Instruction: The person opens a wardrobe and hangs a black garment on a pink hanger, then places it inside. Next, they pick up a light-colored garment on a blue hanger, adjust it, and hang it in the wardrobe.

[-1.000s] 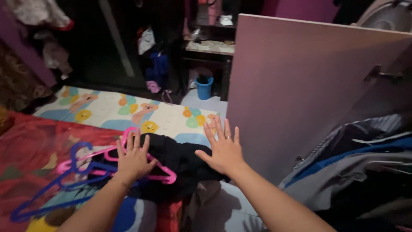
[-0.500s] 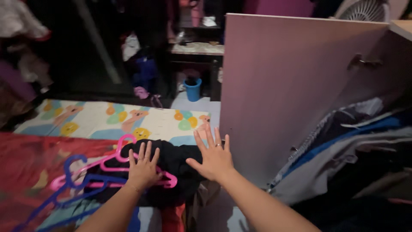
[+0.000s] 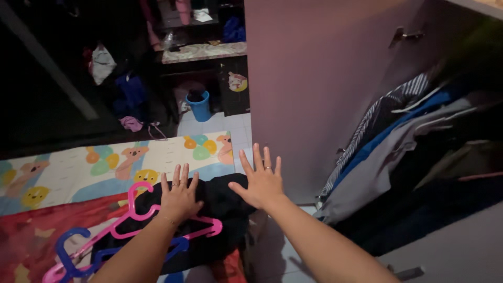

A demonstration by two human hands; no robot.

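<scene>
Your left hand (image 3: pixel 179 198) lies flat, fingers spread, on the pink hanger (image 3: pixel 157 225) atop the black garment (image 3: pixel 220 209). Your right hand (image 3: pixel 260 181) is spread open too, over the garment's far edge. The garment rests on the floor mat (image 3: pixel 105 165), beside the open wardrobe door (image 3: pixel 314 84).

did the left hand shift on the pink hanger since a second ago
No. The left hand lies flat on the pink hanger over the black garment, as before; only the camera swung.

head view, steeply downward, close
</scene>
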